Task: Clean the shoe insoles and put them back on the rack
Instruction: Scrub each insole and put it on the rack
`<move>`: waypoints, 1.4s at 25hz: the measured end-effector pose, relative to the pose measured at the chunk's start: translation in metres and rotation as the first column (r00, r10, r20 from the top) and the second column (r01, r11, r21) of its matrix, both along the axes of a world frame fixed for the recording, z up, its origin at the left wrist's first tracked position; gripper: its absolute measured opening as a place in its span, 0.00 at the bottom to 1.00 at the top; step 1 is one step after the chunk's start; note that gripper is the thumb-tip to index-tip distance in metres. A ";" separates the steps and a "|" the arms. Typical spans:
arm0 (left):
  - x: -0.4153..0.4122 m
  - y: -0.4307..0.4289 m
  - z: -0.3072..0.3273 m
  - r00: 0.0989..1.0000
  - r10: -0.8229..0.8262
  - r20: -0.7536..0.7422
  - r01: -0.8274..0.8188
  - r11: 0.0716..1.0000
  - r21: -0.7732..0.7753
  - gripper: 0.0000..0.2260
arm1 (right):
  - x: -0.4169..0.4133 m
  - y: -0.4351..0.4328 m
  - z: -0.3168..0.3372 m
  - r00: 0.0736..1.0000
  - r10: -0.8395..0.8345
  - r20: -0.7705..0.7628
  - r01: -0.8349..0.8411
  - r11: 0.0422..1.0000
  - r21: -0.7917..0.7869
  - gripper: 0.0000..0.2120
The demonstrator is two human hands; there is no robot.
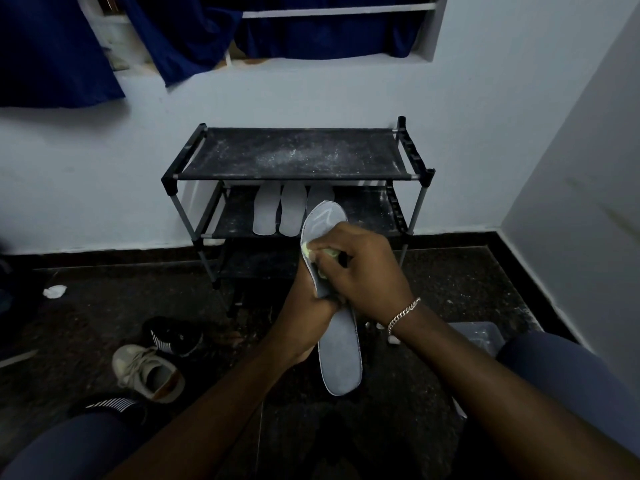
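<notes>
Insoles are in two places: one grey insole (341, 355) is held up in front of the person, its toe end pointing far toward the rack (294, 154), and three pale insoles (292, 211) lie side by side on the rack's middle shelf, left of centre. The left hand (308, 299) grips the held insole around its middle from the left side. The right hand (360, 268) is curled around a yellow-green cloth (306, 249) and presses it against the upper face of that insole; a chain bracelet (403, 311) sits on its wrist. The rack stands against the pale far wall, its dark top shelf dusted with white specks. On the dark floor to the near left lie a beige sneaker (149, 372) and, just beyond it, a black shoe (176, 336). A crumpled white scrap (54, 291) lies farther left.
</notes>
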State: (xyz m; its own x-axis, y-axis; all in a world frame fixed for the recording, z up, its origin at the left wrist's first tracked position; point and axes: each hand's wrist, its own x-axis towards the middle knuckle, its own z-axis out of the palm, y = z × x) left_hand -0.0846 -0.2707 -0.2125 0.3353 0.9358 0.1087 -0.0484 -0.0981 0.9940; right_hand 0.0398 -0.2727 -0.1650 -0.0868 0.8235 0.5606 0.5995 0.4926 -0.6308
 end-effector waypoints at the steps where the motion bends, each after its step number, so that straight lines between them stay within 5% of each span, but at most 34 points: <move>1: 0.000 0.000 0.001 1.000 0.010 -0.007 -0.010 1.000 0.011 0.29 | -0.001 -0.001 -0.001 1.000 0.008 0.029 -0.008 1.000 -0.004 0.06; 5: -0.002 -0.004 0.003 0.999 -0.036 0.019 0.037 0.996 -0.076 0.39 | 0.008 0.006 0.000 0.997 -0.056 -0.056 0.057 0.998 0.011 0.06; 9: 0.003 -0.001 0.000 0.999 -0.002 -0.035 0.001 1.000 -0.027 0.26 | 0.001 -0.002 0.000 0.999 0.040 0.033 -0.040 0.999 -0.013 0.06; 14: -0.001 -0.010 0.007 0.993 -0.103 0.059 0.111 0.984 -0.138 0.36 | 0.011 0.008 0.002 0.997 -0.049 -0.052 0.050 0.998 0.027 0.06; 18: 0.002 -0.003 0.004 0.999 -0.026 -0.047 0.026 1.000 0.001 0.30 | 0.001 -0.001 -0.001 0.998 0.044 0.044 -0.044 0.999 0.009 0.06; 23: 0.001 -0.009 0.008 0.998 -0.056 0.012 0.056 0.995 -0.085 0.39 | 0.010 0.008 0.003 0.998 -0.045 -0.038 0.046 0.998 0.036 0.06; 27: 0.001 -0.003 0.001 0.997 -0.005 -0.075 0.007 1.000 0.016 0.31 | 0.000 -0.002 0.000 0.998 0.044 0.044 -0.044 0.999 0.007 0.06; 32: 0.002 -0.011 0.008 0.998 -0.063 0.001 0.063 0.996 -0.063 0.38 | 0.010 0.005 0.004 0.998 -0.051 -0.025 0.052 0.998 0.037 0.06; 35: 0.002 -0.006 0.005 0.998 -0.024 -0.052 0.025 1.000 0.004 0.34 | 0.001 -0.001 0.001 1.000 0.006 0.025 -0.006 1.000 0.014 0.06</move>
